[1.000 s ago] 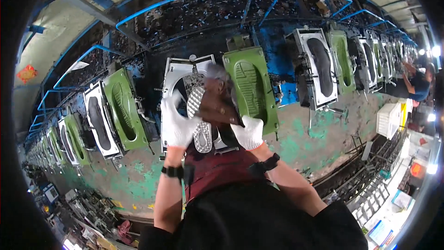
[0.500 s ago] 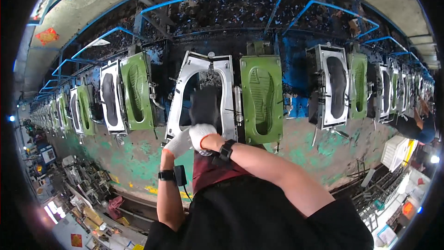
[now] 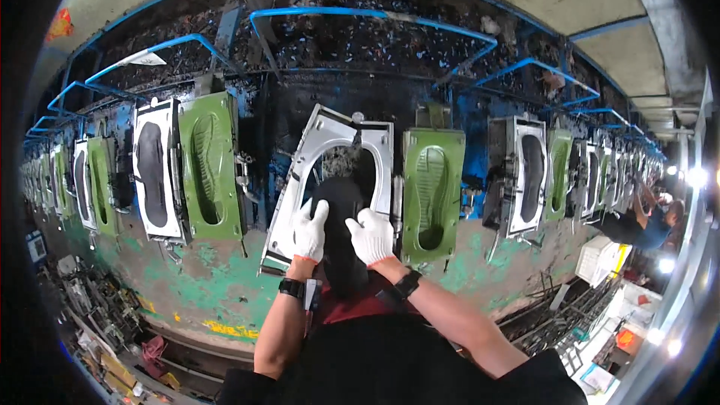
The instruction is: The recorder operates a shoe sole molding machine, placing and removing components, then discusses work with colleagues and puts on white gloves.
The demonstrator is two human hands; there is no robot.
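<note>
A black shoe sole [image 3: 341,236] lies lengthwise in front of me, its lower end close to my body. On its left edge my left hand [image 3: 308,231], in a white glove, grips it. My right hand [image 3: 372,235], gloved too, is curled against the opposite edge with the thumb on top. Beneath and beyond them is a silver mould frame [image 3: 291,180] with a sole-shaped opening, sitting slightly skewed. The fingers' undersides are hidden. Directly right of it, a green mould half [image 3: 433,195] shows a ribbed, sole-shaped hollow.
More moulds line both sides, among them a silver one [image 3: 157,172] filled with black and a green one [image 3: 209,169]. Blue pipe rails [image 3: 375,13] run behind. At far right are another person [image 3: 651,225] and a white crate [image 3: 598,259].
My hands have parted from the sole's lower end to either side of it. The sole has come nearer my body, and the view has shifted.
</note>
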